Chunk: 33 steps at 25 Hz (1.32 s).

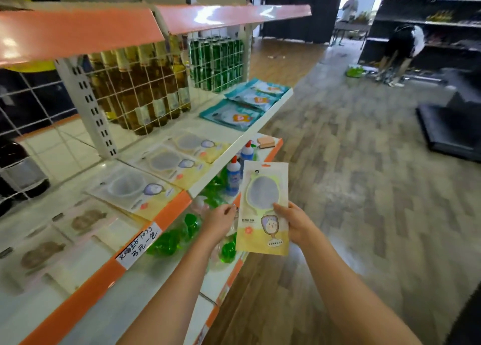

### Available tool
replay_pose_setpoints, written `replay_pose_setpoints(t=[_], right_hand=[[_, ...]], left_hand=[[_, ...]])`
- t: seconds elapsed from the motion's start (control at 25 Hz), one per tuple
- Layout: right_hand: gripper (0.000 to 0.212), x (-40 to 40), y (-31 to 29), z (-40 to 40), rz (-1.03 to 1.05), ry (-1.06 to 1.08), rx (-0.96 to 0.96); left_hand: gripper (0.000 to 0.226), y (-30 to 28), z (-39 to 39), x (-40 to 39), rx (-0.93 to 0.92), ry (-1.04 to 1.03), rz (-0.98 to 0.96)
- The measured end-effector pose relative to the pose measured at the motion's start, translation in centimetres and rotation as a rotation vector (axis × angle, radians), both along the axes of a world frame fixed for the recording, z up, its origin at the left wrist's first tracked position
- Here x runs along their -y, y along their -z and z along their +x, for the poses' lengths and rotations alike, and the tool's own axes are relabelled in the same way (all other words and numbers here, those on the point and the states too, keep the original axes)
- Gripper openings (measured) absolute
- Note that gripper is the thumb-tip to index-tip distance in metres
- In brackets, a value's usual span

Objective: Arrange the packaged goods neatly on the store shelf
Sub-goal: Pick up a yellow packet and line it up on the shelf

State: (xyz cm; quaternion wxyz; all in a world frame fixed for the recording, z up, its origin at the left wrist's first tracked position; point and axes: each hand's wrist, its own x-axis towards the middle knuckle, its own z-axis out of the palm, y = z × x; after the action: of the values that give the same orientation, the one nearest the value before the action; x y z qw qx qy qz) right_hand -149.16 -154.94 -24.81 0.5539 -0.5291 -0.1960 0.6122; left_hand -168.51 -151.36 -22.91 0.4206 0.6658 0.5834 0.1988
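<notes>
The yellow mirror package [263, 209] was held upright in the air in front of the shelf's [242, 139] outer edge, over the aisle, its clear window showing a grey oval mirror and a cartoon printed below. The right hand [294, 223] gripped its right edge, thumb laid across the front just under the window and the fingers curled behind. The left hand [221, 222] met the package's left edge with curled fingers; whether it truly pinched the edge or only touched it could not be told.

On the shelf just to the left lay a row of like packages [179, 159], flat and overlapping, running away from the camera. Beyond them, at the shelf's far end, lay teal packets [247, 102], also overlapping. Nearer the camera lay blurred pale packs [78, 222] with brown shapes. Behind a white wire grid stood amber bottles [145, 84] and green cans [216, 61].

A handwritten price tag [139, 243] sat on the orange front strip. On the tier below were green plastic items [166, 240] and two white bottles with red caps [234, 175].

Across the aisle, a person [403, 48] bent over by dark shelving, and another stood by the doorway.
</notes>
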Motion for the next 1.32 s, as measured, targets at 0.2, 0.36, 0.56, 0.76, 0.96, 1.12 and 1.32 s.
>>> replay_pose_setpoints(t=[0.2, 0.36, 0.56, 0.76, 0.96, 1.12, 1.32], right_hand=[[0.032, -2.2, 0.0, 2.4, 0.022, -0.032, -0.038], [0.028, -6.1, 0.6, 4.6, 0.012, -0.128, -0.02], [0.021, -12.0, -0.9, 7.1, 0.015, -0.233, 0.012], [0.024, -18.7, -3.4, 8.9, 0.079, -0.357, 0.082], [0.023, -23.3, -5.4, 7.4, 0.118, -0.545, 0.137], [0.006, -25.3, -6.4, 4.1, 0.157, -0.732, 0.14], [0.013, -27.0, -7.4, 0.1, 0.217, -0.873, 0.171]], left_hand=[[0.033, 0.0, 2.0, -2.3, 0.042, -0.013, -0.023], [0.025, -0.8, 4.2, -5.2, 0.126, -0.089, -0.035], [0.025, -2.3, 7.2, -9.4, 0.284, -0.236, -0.065], [0.02, -4.7, 9.6, -13.5, 0.464, -0.384, -0.079], [0.006, -6.1, 8.9, -14.3, 0.533, -0.535, -0.008], [0.008, -6.1, 6.5, -14.0, 0.611, -0.714, -0.014], [0.02, -5.8, 1.4, -13.1, 0.545, -0.934, 0.039]])
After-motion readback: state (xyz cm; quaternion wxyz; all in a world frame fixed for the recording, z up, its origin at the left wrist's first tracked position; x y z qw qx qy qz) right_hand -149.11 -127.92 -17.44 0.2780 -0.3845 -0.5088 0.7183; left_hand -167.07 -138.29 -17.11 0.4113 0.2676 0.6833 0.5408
